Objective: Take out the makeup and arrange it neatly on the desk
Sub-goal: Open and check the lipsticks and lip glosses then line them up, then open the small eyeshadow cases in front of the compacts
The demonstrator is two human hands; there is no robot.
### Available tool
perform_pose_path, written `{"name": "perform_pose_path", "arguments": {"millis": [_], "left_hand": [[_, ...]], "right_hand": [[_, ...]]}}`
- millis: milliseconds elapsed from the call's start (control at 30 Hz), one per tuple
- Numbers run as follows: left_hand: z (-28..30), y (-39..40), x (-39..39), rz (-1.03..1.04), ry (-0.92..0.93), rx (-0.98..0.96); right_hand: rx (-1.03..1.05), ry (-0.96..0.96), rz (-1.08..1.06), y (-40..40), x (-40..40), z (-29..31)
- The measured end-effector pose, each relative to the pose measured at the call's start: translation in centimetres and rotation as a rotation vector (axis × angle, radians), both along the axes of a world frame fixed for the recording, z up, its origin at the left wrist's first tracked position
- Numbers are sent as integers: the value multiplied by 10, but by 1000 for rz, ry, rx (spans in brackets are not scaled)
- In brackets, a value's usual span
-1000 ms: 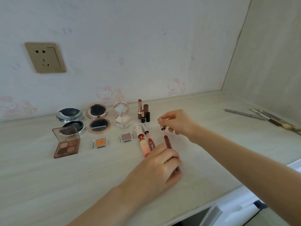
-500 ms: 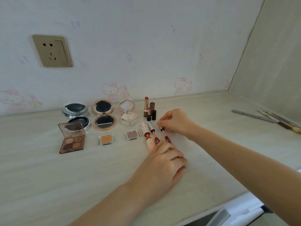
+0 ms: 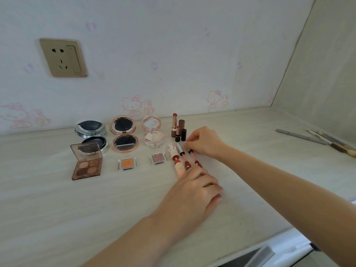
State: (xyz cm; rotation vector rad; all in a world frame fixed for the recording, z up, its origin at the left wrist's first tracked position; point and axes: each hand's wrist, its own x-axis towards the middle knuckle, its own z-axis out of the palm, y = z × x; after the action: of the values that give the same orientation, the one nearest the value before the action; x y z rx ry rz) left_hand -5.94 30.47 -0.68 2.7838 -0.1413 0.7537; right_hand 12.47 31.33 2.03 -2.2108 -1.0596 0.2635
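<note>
Three lip glosses lie side by side on the desk (image 3: 134, 199): a pink one (image 3: 178, 166), a middle one (image 3: 184, 160) and a dark red one (image 3: 195, 160) on the right. My right hand (image 3: 205, 141) pinches the top cap of the dark red lip gloss. My left hand (image 3: 196, 191) lies over the tubes' lower ends, its fingers curled on the dark red tube and hiding its base. Behind stand several lipsticks (image 3: 178, 130). To the left are three open compacts (image 3: 123, 132), an eyeshadow palette (image 3: 86, 164), an orange eyeshadow pan (image 3: 127, 163) and a pink one (image 3: 158, 158).
Grey pens (image 3: 300, 136) and a brush (image 3: 339, 146) lie at the desk's right by the side wall. A wall socket (image 3: 63, 57) sits above the compacts. An open drawer (image 3: 269, 253) shows below the desk's front edge.
The dark red lip gloss, held raised and apart a second ago, now lies flat against the other two. Both hands moved with it toward the row.
</note>
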Motion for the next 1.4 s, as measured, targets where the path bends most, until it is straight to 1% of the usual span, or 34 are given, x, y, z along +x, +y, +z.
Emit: {"name": "perform_pose_path", "arguments": {"millis": [267, 367, 433, 633, 867, 1000, 1133, 1400], "left_hand": [[-1, 1, 1, 2, -9, 4], [-2, 1, 1, 10, -7, 12], [-3, 1, 2, 13, -1, -1], [1, -1, -2, 22, 1, -21], [15, -8, 3, 44, 29, 19], [27, -15, 28, 53, 59, 9], [33, -27, 63, 29, 78, -2], [31, -63, 155, -11, 155, 11]], "right_hand": [[-66, -4, 18, -2, 0, 2], [-49, 48, 1, -8, -2, 7], [-47, 40, 10, -17, -3, 11], [-91, -55, 38, -58, -1, 19], [-180, -254, 49, -132, 14, 18], [-206, -296, 11, -172, 26, 15], [-220, -293, -36, -208, 41, 12], [-221, -304, -158, -269, 93, 5]]}}
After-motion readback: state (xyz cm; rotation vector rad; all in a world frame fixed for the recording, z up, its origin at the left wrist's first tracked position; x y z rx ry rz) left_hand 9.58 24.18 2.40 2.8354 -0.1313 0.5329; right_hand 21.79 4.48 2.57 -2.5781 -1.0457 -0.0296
